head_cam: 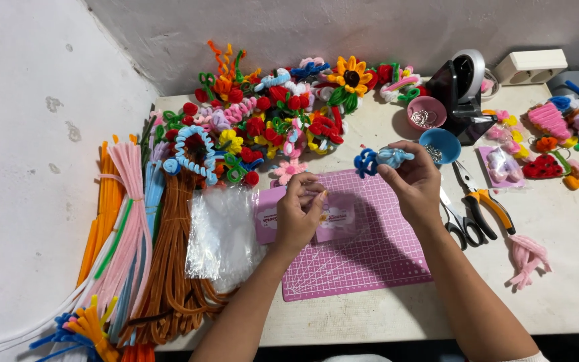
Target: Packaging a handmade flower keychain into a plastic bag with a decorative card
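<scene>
Right hand (415, 182): pinches blue pipe-cleaner figure (382, 159) above pink cutting mat (370, 258). Left hand (297, 213): fingertips on pink card (335, 221). Nearby: scissors (458, 221), orange-handled pliers (484, 198), blue bowl (439, 143), clear bags (219, 240).

- We see a heap of finished pipe-cleaner flowers (269, 114) along the back of the counter (383, 308).
- We see long pipe cleaners (135, 248) bundled at the left, pink, orange, brown and blue.
- We see clear plastic bags (219, 238) beside the bundles.
- We see pliers (484, 198) and scissors (460, 224) lying side by side at the right.
- We see a pink bowl (426, 112) and a blue bowl (439, 145) near a tape dispenser (464, 84).
</scene>
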